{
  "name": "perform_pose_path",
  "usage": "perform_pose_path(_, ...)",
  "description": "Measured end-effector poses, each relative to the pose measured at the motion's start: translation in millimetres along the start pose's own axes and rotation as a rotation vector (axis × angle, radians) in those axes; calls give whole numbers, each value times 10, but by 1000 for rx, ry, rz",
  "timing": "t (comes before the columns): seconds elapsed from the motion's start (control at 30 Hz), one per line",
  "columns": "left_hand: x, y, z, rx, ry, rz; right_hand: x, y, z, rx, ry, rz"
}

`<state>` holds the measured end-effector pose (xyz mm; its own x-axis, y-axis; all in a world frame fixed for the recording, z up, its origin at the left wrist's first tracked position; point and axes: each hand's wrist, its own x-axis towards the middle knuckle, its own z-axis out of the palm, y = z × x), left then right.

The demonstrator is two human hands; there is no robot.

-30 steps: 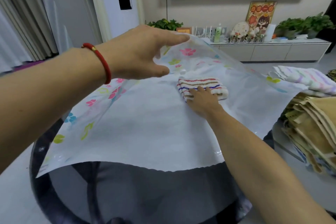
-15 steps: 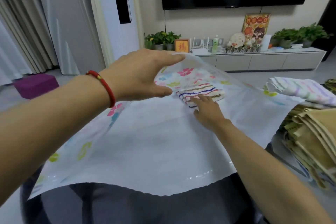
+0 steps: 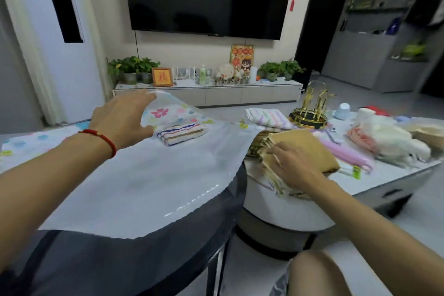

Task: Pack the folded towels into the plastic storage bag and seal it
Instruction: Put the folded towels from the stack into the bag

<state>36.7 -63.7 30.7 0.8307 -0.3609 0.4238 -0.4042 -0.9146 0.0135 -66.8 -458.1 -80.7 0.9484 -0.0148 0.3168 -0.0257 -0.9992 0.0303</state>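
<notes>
— One striped towel [image 3: 181, 134] lies inside the plastic bag [image 3: 134, 175], just beside my left hand [image 3: 120, 119].

— What are your left fingers [image 3: 141, 100] doing?

— Lifting the bag's flowered top layer: thumb under it, fingers over its edge, pinching it up. The bag lies spread across the dark round surface [image 3: 144, 259].

— And your right hand [image 3: 294, 164]?

— Off to the right, well apart from the bag. My fingers lie curled over the edge of the tan towel stack [image 3: 302, 144] on the white surface [image 3: 288, 209], gripping the top folds.
</notes>
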Motion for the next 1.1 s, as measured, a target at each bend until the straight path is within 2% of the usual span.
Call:
perform_pose_path(0.1,-19,82,-1,6,-1,-24,-91,478,-93,3,-3,206)
perform_pose_path(0.23,-29,135,7,13,-26,-33,-46,838,-61,26,-75,367)
perform_pose_path(0.43,24,118,41,46,-36,-11,90,1179,15,337,-105,582)
perform_pose_path(0.57,79,31,142,56,-27,18,121,1281,38,457,-87,615)
perform_pose_path(0.87,168,-60,276,81,10,51,173,1352,18,617,88,635)
perform_pose_path(1.0,151,-42,228,66,-1,34,167,1162,-248,769,179,504)
perform_pose_path(1.1,103,13,140,42,-21,19,130,898,-542,905,174,385)
